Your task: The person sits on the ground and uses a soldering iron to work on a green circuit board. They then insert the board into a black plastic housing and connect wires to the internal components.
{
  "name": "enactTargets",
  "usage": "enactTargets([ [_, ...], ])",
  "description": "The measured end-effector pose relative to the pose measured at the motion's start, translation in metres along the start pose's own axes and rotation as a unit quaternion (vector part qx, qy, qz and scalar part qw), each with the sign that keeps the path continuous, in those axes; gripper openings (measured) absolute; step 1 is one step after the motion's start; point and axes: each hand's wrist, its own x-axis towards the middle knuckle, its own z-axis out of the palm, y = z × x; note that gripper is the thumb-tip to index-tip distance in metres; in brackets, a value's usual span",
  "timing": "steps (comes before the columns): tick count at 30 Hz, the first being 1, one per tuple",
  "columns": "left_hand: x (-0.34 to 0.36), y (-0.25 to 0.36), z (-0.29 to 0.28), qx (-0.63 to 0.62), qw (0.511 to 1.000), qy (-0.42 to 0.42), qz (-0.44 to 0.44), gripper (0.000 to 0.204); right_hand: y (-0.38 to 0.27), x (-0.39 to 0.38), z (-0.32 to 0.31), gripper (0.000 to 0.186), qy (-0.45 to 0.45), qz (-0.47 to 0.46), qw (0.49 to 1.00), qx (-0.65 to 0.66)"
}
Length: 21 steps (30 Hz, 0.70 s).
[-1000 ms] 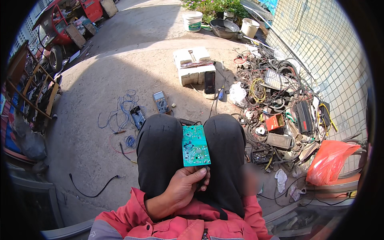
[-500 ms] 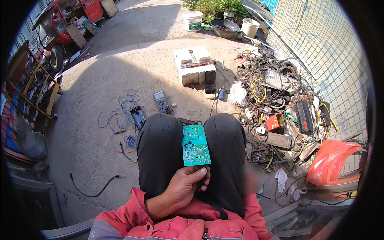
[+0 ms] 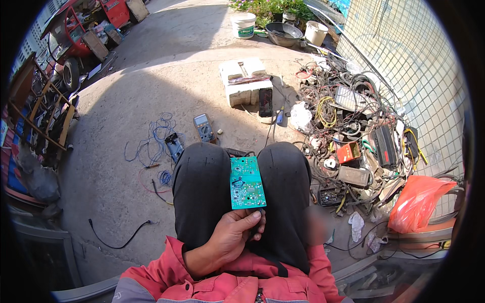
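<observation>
Between my knees a green circuit board [image 3: 247, 188] stands out from my left hand [image 3: 237, 230], component side in view. My left thumb and fingers are closed at its lower edge, where a small dark part shows. A dark loop of thin wire lies on the board's middle. Beside my right thigh is my right hand [image 3: 318, 227], smeared so that its fingers cannot be made out. Past my left knee, on the concrete, lie a grey-and-orange multimeter [image 3: 204, 128] and a small blue-and-black open case [image 3: 174, 146].
Thin blue wire [image 3: 159, 136] lies tangled at left, a black cable [image 3: 121, 246] nearer. Ahead stands a white foam block [image 3: 245, 93] with a dark device [image 3: 265, 102] against it. A large heap of cables [image 3: 348, 108] and a red plastic bag [image 3: 417, 204] fill the right side.
</observation>
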Motion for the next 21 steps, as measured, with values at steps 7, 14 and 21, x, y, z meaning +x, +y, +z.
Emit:
enactTargets([
  [7,-0.001,0.002,0.003,0.007,1.0,0.009,0.0,0.013,0.002,-0.004,0.005,0.029,-0.011,0.013,1.0,0.005],
  [14,-0.001,0.002,0.004,0.005,1.0,0.007,0.001,0.012,-0.008,-0.004,0.004,0.024,0.009,0.039,0.997,0.059],
  [21,-0.001,0.001,0.004,0.009,1.0,0.005,-0.002,0.012,0.008,-0.014,0.031,0.023,-0.002,0.056,0.997,0.048],
])
